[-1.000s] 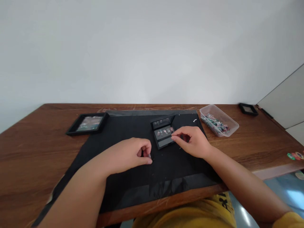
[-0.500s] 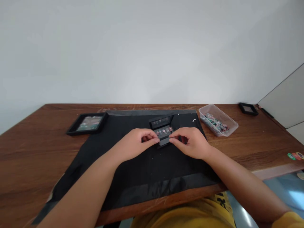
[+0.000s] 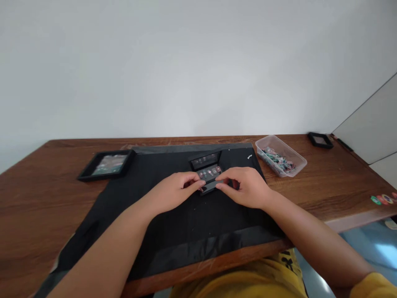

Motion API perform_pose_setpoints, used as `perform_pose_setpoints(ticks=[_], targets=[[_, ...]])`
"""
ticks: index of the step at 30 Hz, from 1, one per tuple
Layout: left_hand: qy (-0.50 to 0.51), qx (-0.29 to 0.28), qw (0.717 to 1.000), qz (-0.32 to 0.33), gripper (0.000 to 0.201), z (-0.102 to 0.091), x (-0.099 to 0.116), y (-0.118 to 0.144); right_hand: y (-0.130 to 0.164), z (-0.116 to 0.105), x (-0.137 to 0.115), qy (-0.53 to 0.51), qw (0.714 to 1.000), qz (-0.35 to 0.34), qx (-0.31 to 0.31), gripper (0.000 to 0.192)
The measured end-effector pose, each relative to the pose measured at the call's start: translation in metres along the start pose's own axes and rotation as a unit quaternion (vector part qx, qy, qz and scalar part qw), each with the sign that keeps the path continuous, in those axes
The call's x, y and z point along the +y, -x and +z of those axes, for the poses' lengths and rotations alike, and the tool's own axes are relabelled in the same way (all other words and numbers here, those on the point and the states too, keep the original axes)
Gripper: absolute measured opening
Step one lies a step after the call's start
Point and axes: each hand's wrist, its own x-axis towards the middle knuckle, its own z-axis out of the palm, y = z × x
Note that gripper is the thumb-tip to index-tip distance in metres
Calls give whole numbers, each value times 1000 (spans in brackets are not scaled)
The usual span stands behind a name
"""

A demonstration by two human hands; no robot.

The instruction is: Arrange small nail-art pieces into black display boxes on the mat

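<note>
A small black case (image 3: 206, 159) stands open on a black mat (image 3: 186, 225), its lid tilted back and several small pinkish pieces in a row in its tray. My left hand (image 3: 175, 191) pinches the case's front left edge with thumb and forefinger. My right hand (image 3: 248, 187) grips the front right edge, the fingers curled over it. The two hands hide the front of the case. I cannot tell whether a small piece is between my left fingertips.
The mat lies on a brown wooden table (image 3: 34, 194). A black tray (image 3: 85, 176) with small pieces sits at the left. At the right is a clear plastic tub (image 3: 298, 159) of coloured bits, with a small black frame (image 3: 320, 140) behind it and round coloured chips (image 3: 383, 199) near the right edge.
My left hand left the mat, where it pinched a tiny piece, and moved up and right to the case's front. My right hand stayed at the case.
</note>
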Motion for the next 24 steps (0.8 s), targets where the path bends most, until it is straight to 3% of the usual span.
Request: perform_pose_setpoints(ticks=[12,17,20,24], targets=[[-9,54,998,-37,44,7,7,0,-1,2,1,14,1000,5,-5,18],[57,4,998,-28,56,1,-5,5,0,-8,4,33,999,-8,10,17],[68,-2,997,-20,54,0,-10,6,-1,-25,11,57,996,-5,61,19],[55,13,998,-13,48,3,-9,6,0,-62,31,106,971,63,207,25]])
